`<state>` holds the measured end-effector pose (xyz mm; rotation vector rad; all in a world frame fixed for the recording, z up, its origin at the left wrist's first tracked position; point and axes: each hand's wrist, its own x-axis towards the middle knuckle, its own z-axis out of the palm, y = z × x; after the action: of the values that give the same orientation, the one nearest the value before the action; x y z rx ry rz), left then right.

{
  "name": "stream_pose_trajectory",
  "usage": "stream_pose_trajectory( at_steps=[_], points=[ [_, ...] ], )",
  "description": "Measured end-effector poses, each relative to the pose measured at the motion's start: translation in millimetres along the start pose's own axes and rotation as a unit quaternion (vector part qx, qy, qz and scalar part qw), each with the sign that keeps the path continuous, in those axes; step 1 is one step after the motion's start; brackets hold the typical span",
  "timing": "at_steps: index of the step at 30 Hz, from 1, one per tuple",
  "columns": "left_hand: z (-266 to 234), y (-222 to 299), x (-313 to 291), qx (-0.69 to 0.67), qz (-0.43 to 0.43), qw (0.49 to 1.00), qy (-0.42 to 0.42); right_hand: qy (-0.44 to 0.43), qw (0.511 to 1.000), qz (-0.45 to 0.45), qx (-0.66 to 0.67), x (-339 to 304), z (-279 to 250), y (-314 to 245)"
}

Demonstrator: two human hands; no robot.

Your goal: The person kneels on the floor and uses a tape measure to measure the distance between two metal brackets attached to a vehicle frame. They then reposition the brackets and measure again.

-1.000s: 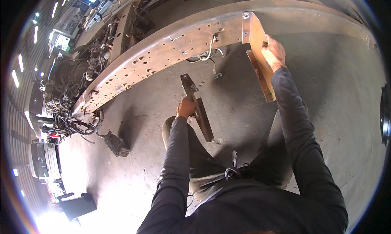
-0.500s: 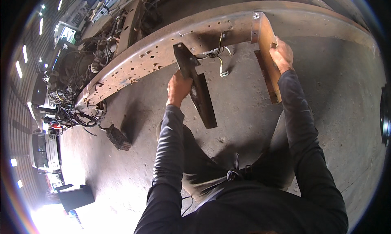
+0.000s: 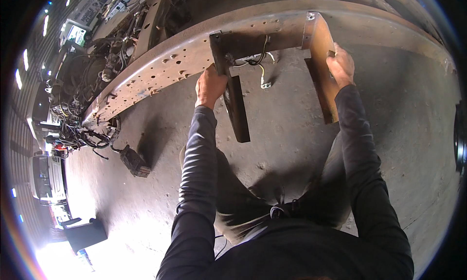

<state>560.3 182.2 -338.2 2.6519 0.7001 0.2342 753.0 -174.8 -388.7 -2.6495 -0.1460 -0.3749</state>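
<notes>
A long rusty-brown steel frame rail (image 3: 189,53), drilled with many holes, curves across the upper view. My left hand (image 3: 210,87) is closed round a dark metal bracket (image 3: 239,115), whose flanged upper end is up against the rail's side. Farther right, a second bracket (image 3: 321,92), brown and angled, stands out from the rail toward me, its flange meeting the rail at the top. My right hand (image 3: 340,65) grips this one by its outer edge. Between the two brackets, a cable with a pale connector (image 3: 265,85) hangs below the rail.
Bundled wiring and engine parts (image 3: 73,104) crowd the rail's left end. A dark block-shaped part (image 3: 134,162) hangs on a cable over the concrete floor (image 3: 277,153). Farther left are a parked vehicle (image 3: 48,180) and a dark panel-like object (image 3: 86,235). A round black object (image 3: 459,138) is at the right edge.
My left hand has brought the dark bracket up to the rail and turned it more upright. My right hand stays on the brown bracket, its grip slightly shifted.
</notes>
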Motion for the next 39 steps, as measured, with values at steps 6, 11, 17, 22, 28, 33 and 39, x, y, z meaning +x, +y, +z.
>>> stream_pose_trajectory(
  at_steps=[6,11,17,22,28,33,39],
  points=[
    [2,3,0,-0.001,0.002,1.0,0.001,-0.019,1.0,0.005,0.002,-2,-4,-3],
    [7,3,1,0.024,-0.023,0.999,0.013,-0.007,1.0,-0.005,-0.004,-2,-7,-6],
    [7,3,0,0.0,-0.026,1.0,0.017,-0.021,1.0,0.011,-0.006,-3,-10,-8],
    [11,-1,1,0.006,-0.016,0.999,0.031,-0.027,1.0,0.007,-0.007,-3,-13,-8],
    [14,-4,2,0.003,-0.008,0.999,0.039,-0.023,1.0,0.01,-0.005,-3,-12,-9],
    [14,-4,4,-0.003,0.0,0.999,0.032,-0.037,0.999,0.01,0.01,-3,-15,-9],
    [15,-4,3,0.002,0.008,0.999,0.043,-0.04,0.999,0.02,0.008,-4,-16,-11]
  ],
)
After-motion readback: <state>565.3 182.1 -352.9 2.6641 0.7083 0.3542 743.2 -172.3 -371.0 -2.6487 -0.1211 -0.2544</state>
